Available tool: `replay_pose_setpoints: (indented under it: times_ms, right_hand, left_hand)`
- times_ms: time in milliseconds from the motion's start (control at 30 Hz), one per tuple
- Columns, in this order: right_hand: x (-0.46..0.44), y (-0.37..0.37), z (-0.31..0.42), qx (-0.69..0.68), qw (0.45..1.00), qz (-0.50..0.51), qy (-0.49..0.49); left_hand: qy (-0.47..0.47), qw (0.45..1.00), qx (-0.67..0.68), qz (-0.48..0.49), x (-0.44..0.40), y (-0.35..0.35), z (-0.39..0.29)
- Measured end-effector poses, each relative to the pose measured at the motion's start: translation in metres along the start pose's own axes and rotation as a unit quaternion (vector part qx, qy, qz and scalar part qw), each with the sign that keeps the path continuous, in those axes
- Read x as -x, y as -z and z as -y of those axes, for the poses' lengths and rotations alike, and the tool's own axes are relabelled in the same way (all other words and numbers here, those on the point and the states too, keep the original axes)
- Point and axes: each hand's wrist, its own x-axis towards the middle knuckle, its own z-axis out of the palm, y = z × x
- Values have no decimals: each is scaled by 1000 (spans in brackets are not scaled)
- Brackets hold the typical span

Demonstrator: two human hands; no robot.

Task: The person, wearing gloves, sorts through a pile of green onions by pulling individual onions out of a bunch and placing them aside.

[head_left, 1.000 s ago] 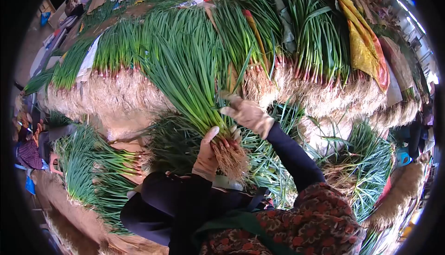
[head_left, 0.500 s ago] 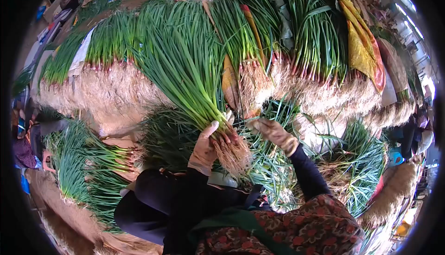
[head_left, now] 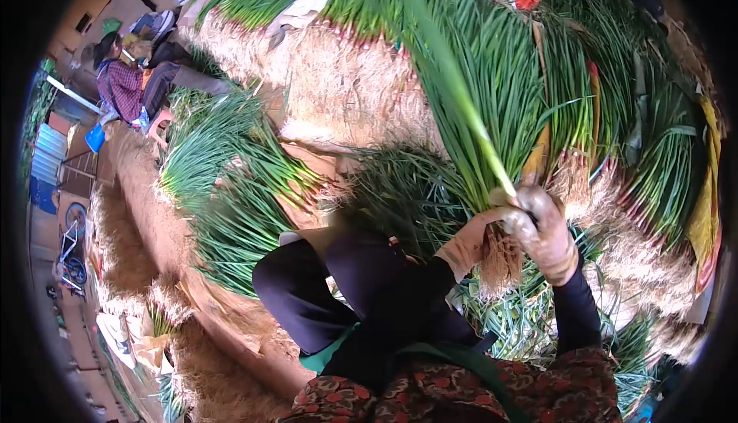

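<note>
Gloved, my left hand (head_left: pixel 467 243) is wrapped round the lower stems of a bunch of green onions (head_left: pixel 469 127), whose pale roots (head_left: pixel 500 265) hang below. My right hand (head_left: pixel 547 231), in a light soiled glove, is pinched round the pale base of a single green onion (head_left: pixel 483 140). That stalk rises up and to the left across the bunch, and its top is blurred. Both hands are close together at the root end, the right one partly covering the left fingertips.
Rows of green onions (head_left: pixel 365 11) lie behind, roots towards me. Loose piles (head_left: pixel 254 169) are at left, with a seated person (head_left: pixel 127 84) beyond, near a pink stool (head_left: pixel 160 127) and blue bucket (head_left: pixel 94 138). A yellow-orange sack (head_left: pixel 703 208) is at right.
The view has swung left, so the hands appear further right. My right hand has come back to the bunch and now holds a single stalk; my left hand still grips the bunch.
</note>
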Motion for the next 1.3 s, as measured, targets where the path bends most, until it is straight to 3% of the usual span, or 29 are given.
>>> replay_pose_setpoints:
  times_ms: [133, 233, 267, 300, 333, 400, 433, 467, 533, 600, 667, 700, 833, 933, 1000, 1067, 1133, 1200, 1233, 1267, 1300]
  right_hand:
    - [-92, -69, 19, 25, 992, 117, 43]
    - [-137, -120, -9, 132, 927, 46, 347]
    - [-135, -122, -15, 141, 935, 36, 323]
    - [-121, -111, -16, 35, 990, 22, 135]
    - [-107, -83, -23, 99, 991, 61, 70]
    - [-78, -20, -41, 75, 995, -4, 58]
    - [-61, 10, -62, 85, 995, -56, -2]
    - [-43, 37, -94, 90, 988, -109, -59]
    - [-9, 97, -164, 214, 938, -201, -182]
    - [-1, 135, -187, 379, 860, -189, -285]
    - [-6, 146, -205, 419, 804, -211, -366]
    - [-14, 150, -218, 461, 775, -175, -395]
    - [-18, 147, -277, 640, 691, -68, -328]
    - [-7, 140, -198, 475, 788, -117, -374]
    - [23, 110, -172, 467, 827, -146, -276]
    - [46, 65, -139, 399, 886, -75, -225]
    - [66, 26, -118, 235, 939, 2, -251]
    - [90, 0, -129, -58, 958, -17, -280]
    - [103, -10, -143, -210, 939, -42, -270]
    - [114, -10, -160, -244, 923, -17, -297]
    - [122, -11, -180, -163, 968, -28, -188]
  left_hand:
    - [-30, 999, -23, 8, 6, 5, -7]
    - [-47, 998, -36, 35, 10, 5, -17]
    - [-51, 997, -33, 50, 11, 0, -19]
    - [-59, 996, -28, 68, 12, -7, -24]
    - [-70, 994, -21, 87, 11, -13, -28]
    - [-87, 985, -10, 147, 13, -23, -33]
    - [-101, 982, -8, 156, 10, -29, -32]
    - [-132, 987, 25, 89, 9, -41, -30]
    - [-122, 989, 34, 73, 6, -48, -27]
    - [-73, 994, 44, 71, 2, -40, -24]
    - [-46, 995, 48, 75, -4, -32, -21]
    - [-41, 995, 47, 80, -7, -28, -19]
    - [-29, 996, 30, 80, -15, -17, -15]
    - [-37, 999, 20, 26, -14, -25, -12]
    - [-14, 1000, -19, 14, -16, -23, -12]
    - [42, 994, -95, 41, -20, -8, -18]
    - [47, 992, -117, 11, -20, -12, -15]
    - [20, 992, -120, 23, -10, -23, -12]
    - [8, 994, -110, 21, -10, -14, -12]
    - [-19, 997, -80, 4, -10, -12, -10]
    - [-46, 998, -50, -11, -13, -14, -5]
